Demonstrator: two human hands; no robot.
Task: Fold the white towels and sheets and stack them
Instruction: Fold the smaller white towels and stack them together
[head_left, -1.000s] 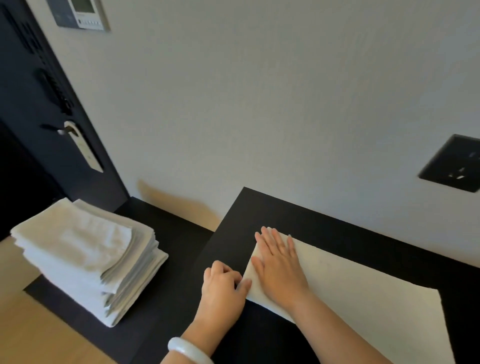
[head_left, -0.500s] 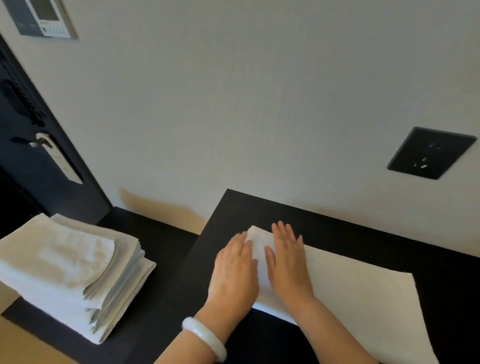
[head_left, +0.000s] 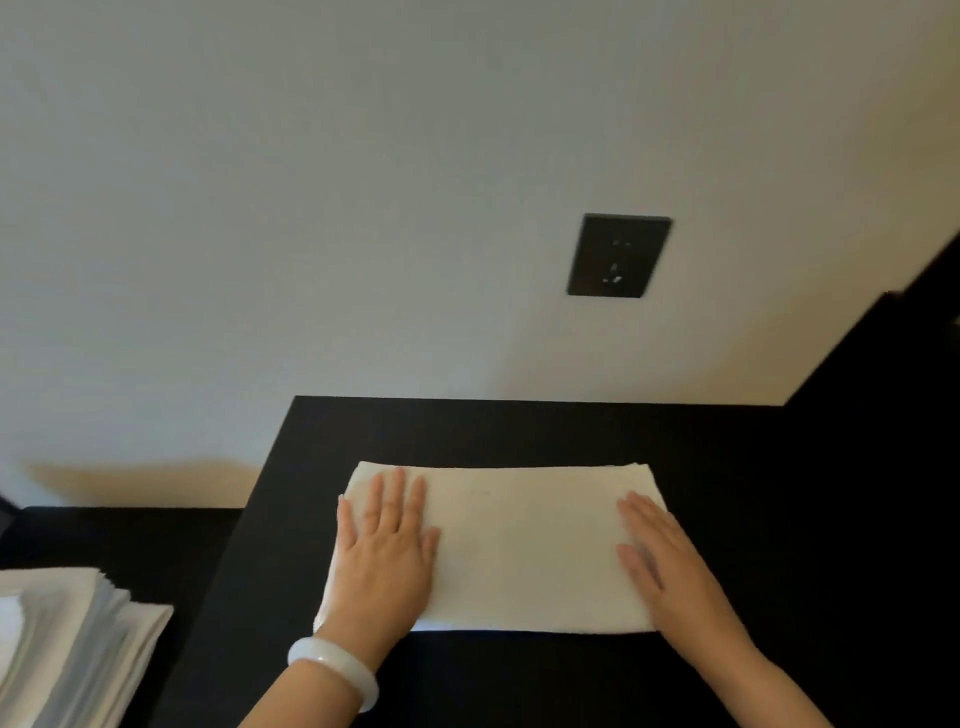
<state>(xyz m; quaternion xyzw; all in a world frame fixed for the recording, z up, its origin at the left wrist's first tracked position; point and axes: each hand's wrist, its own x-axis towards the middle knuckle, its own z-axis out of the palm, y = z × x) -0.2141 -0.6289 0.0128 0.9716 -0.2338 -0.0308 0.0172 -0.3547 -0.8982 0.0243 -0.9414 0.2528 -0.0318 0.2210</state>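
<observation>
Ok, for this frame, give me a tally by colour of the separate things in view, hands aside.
White: 3 - folded towel under both hands, stack of folded linen at the left, bracelet on the left wrist.
Black: 3 - raised table top, lower surface under the stack, wall socket plate.
Total: 6

No text, label, brand, number or sign could be read anywhere in the frame. The dark wall socket plate (head_left: 618, 255), right of centre in the upper half of the frame, showed only small pale marks at its slots, and these were too blurred to be made out as characters. No printing was seen on the white towel (head_left: 519, 545) at lower centre.
</observation>
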